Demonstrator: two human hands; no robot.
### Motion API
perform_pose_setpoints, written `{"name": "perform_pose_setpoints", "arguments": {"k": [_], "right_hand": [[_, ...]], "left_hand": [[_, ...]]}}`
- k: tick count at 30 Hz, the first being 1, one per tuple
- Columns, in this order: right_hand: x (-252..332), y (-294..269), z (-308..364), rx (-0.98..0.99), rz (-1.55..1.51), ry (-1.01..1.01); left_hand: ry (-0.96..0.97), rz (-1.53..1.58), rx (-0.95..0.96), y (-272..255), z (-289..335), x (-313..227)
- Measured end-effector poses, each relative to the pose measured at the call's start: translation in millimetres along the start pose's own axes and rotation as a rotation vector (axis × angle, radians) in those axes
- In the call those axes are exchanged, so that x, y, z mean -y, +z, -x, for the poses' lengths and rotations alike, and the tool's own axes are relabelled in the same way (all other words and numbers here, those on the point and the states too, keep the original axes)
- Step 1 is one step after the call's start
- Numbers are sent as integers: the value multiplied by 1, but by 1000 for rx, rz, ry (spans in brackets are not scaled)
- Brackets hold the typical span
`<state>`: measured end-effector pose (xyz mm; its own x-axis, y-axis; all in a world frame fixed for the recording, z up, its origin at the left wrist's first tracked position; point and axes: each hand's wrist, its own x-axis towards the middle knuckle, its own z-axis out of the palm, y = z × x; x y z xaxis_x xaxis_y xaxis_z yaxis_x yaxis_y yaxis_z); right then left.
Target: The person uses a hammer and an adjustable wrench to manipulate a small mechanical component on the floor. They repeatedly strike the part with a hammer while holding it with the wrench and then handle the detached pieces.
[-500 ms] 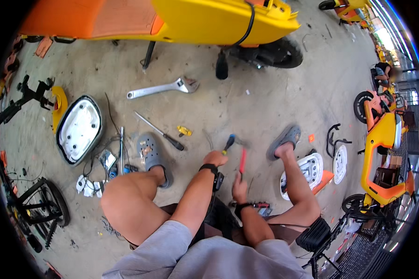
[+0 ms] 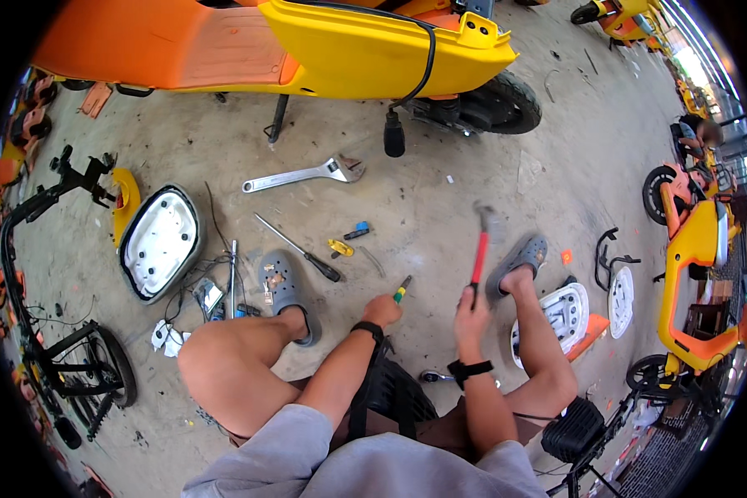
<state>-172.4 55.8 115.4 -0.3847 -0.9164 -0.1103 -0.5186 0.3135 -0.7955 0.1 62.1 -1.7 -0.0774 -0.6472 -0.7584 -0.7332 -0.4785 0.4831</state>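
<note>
My left hand (image 2: 382,310) is closed round a short green-and-yellow stick-like piece (image 2: 402,288), whose tip points up and away over the floor; the rest is hidden in my fingers. In my right hand (image 2: 471,314) is a hammer (image 2: 480,253) by its red handle, the grey head raised and slightly blurred. Ahead of my left hand lie a blue-and-black cylindrical piece (image 2: 357,230), a small yellow piece (image 2: 340,247) and a bent thin strip (image 2: 373,261). A screwdriver (image 2: 317,262) with a dark handle rests beyond my left shoe.
An adjustable wrench (image 2: 303,176) lies farther out, before a yellow-and-orange scooter (image 2: 365,58). White-lined shells (image 2: 159,242) lie left, another shell (image 2: 562,313) by my right leg. A ratchet (image 2: 434,376) is between my legs. Another person (image 2: 695,135) crouches far right.
The blue-and-black piece has come away from the piece in my left hand and lies on the floor. My right hand has moved right and the hammer is raised away from my left hand.
</note>
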Motion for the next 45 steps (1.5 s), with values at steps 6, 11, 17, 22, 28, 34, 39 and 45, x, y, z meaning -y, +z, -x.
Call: {"name": "perform_pose_setpoints", "arguments": {"k": [6,11,17,22,28,34,39,45], "right_hand": [[-76,33,36,-39,277,306],[-128,29,43,-73,405,378],[-168,26,38,-68,274,489],[-139,21,36,-44,369,499],[-141,26,20,-122,419,429],[-155,32,21,-180,418,413],[-150,56,12,-149,309,279],[-172,21,-23,-230,447,177]], "left_hand": [[204,-195,-193,30,17,36],[247,49,-576,1,-16,43],[239,-223,-955,-95,-93,26],[173,-319,-695,-102,-105,43],[447,-138,-691,-84,-103,37],[544,-329,-667,-106,-115,14],[107,-532,-1023,-236,-167,180],[-239,-977,-488,-279,-171,145]]}}
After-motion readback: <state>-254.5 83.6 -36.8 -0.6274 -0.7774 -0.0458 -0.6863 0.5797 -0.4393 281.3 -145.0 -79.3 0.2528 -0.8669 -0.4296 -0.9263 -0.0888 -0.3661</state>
